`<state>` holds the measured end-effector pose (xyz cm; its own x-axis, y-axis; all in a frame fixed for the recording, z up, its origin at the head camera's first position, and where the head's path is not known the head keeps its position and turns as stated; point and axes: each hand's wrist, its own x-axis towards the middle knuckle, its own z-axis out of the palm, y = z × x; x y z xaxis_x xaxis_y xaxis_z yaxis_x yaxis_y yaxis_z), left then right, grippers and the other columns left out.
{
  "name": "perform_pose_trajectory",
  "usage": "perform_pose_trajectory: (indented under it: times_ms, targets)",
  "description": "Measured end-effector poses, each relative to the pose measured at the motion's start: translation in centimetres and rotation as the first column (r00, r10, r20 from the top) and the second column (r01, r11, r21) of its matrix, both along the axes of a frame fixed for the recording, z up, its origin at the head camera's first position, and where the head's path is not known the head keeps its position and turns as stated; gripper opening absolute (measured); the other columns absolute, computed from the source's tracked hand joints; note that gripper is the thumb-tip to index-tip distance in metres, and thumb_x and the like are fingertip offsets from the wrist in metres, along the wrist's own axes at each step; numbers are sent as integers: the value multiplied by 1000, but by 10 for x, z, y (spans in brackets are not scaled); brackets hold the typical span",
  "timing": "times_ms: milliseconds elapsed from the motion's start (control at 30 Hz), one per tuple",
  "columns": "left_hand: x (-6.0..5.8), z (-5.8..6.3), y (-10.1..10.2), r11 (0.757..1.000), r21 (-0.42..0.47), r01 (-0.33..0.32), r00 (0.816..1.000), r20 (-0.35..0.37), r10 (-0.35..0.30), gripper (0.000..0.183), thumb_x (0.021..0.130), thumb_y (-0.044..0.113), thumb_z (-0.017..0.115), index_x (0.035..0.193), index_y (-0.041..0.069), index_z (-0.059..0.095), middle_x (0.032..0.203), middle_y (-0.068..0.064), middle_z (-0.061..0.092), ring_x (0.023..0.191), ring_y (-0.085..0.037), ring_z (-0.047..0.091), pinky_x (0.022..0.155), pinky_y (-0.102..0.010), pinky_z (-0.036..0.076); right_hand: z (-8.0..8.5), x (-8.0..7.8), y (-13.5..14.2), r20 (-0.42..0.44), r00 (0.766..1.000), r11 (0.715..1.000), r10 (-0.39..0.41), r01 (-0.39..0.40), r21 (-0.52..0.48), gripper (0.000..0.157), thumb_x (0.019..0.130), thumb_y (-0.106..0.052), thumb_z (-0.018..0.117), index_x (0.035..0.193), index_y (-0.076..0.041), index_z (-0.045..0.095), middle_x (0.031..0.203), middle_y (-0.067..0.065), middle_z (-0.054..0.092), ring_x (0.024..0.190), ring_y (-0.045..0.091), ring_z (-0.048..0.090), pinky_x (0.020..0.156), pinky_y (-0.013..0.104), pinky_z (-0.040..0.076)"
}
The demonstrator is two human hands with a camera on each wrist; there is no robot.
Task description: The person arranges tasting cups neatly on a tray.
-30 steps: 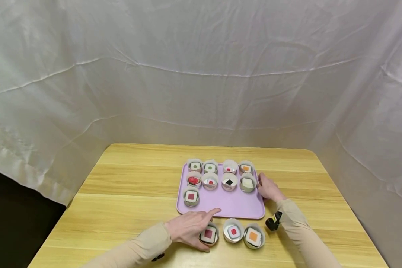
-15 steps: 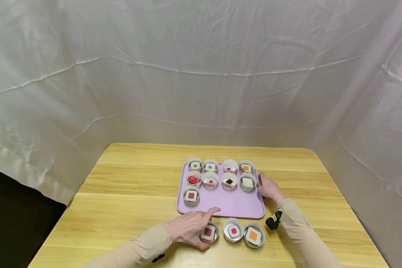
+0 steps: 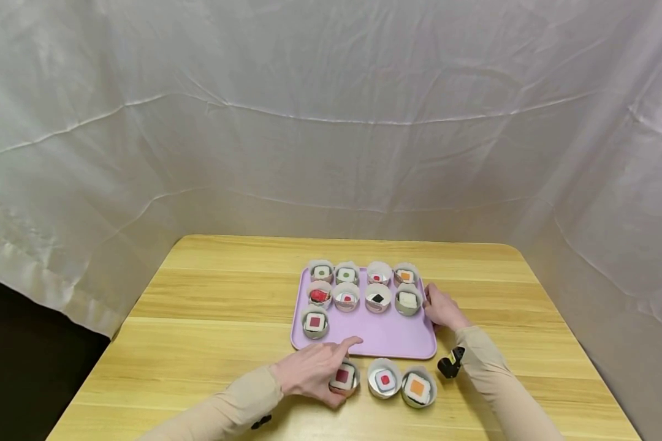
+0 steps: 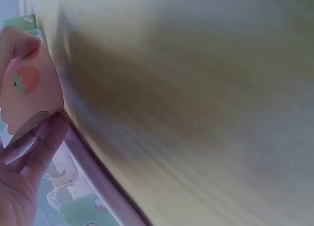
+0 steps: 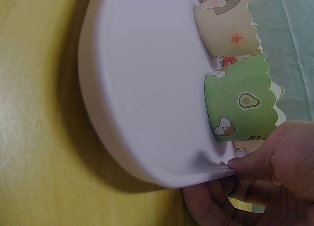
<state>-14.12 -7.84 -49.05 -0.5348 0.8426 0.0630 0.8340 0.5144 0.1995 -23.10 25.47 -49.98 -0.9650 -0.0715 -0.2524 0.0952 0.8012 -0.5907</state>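
Observation:
My left hand [image 3: 311, 371] grips a paper baking cup [image 4: 34, 88] at the front edge of the lilac tray [image 3: 388, 340], index finger stretched over the tray rim in the head view. That cup is pink with a strawberry print in the left wrist view; a white square sushi piece [image 3: 342, 376] with a dark red centre sits in it. At the tray's right side my right hand [image 3: 444, 308] pinches the rim, thumb on top and fingers underneath. A green avocado-print cup [image 5: 240, 103] stands on the tray close to the right thumb.
Several filled paper cups stand in rows on the tray's back half, and one cup [image 3: 315, 323] at its left front. Before the tray are a cup with a red-centred piece [image 3: 385, 380] and one with an orange-centred piece [image 3: 417, 388]. Pale curtains [image 3: 331, 122] surround the wooden table [image 3: 215, 288].
My left hand has brought the gripped cup slightly forward, nearer the tray's front edge. The right hand and the other cups have stayed put.

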Motion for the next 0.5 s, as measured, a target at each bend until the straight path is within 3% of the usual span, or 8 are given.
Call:
perform_pose_trajectory:
  times_ms: [500]
  targets:
    - [-11,12,3,997,24,-75,997,29,74,104,73,46,84,151,2,29,81,11,58,62,4,44,56,-5,39,0,1,0,-2,1000,1000,6,-6,-5,22,99,-4,45,118,7,43,93,23,57,68,25,64,50,32,58]
